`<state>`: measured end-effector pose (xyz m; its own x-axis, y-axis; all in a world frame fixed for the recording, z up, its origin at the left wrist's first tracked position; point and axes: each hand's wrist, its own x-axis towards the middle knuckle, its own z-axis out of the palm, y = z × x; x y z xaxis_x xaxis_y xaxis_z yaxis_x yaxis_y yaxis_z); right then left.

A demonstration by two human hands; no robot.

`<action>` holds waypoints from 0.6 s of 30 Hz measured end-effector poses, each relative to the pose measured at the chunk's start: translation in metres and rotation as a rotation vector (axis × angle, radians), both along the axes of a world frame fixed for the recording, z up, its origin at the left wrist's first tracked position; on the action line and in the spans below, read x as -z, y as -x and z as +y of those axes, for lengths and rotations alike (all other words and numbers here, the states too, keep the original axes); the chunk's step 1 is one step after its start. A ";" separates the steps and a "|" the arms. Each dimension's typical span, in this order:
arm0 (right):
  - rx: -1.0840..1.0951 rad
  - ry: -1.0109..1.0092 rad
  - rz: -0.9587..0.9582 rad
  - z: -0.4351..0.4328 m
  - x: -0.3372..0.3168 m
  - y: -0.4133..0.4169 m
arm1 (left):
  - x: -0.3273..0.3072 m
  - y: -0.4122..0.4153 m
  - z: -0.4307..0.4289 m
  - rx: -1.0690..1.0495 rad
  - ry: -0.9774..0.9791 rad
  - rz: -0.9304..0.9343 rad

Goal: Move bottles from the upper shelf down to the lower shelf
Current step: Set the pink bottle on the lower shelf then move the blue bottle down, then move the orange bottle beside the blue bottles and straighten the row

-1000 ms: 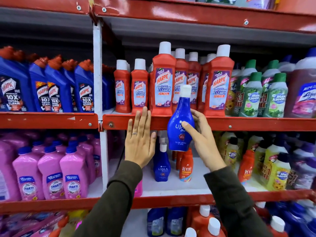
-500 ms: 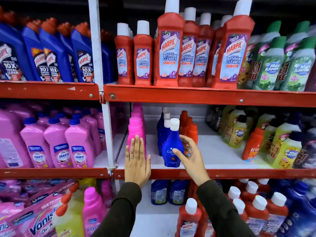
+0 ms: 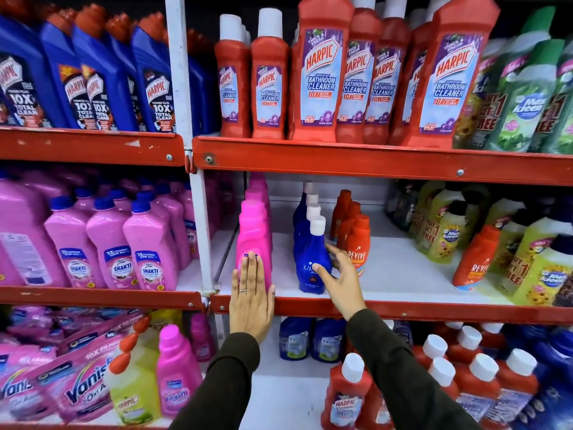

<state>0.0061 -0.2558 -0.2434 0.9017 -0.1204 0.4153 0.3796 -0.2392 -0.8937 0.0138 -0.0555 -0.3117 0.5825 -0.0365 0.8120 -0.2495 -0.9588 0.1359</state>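
A blue bottle (image 3: 311,259) with a white cap stands upright at the front of the lower shelf (image 3: 434,312), leading a row of like blue bottles. My right hand (image 3: 344,280) wraps it from the right, thumb across its front and fingers behind. My left hand (image 3: 251,301) lies flat with fingers together against the shelf's red front edge and the foot of a pink bottle (image 3: 252,234). The upper shelf (image 3: 372,162) carries red Harpic bathroom cleaner bottles (image 3: 319,76).
Orange Revive bottles (image 3: 358,243) stand just right of the blue row, touching my fingers. Bare white shelf lies between them and the yellow-green Max Kleen bottles (image 3: 446,234). A white upright post (image 3: 198,212) divides the bays. More bottles fill the shelf below.
The blue bottle came down from the upper shelf level and now stands on the lower shelf. My left hand dropped from the upper shelf edge to the lower one.
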 end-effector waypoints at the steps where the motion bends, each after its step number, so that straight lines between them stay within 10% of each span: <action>1: 0.001 -0.006 0.001 0.000 0.001 -0.001 | 0.000 0.000 0.000 -0.004 -0.005 -0.001; 18: 0.103 -0.010 -0.053 -0.013 0.002 0.011 | -0.033 0.009 -0.055 0.082 -0.076 -0.063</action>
<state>-0.0052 -0.2685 -0.2459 0.8612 -0.2159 0.4600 0.4000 -0.2703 -0.8757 0.0050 -0.1109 -0.2790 0.5228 -0.1444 0.8401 -0.3331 -0.9418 0.0453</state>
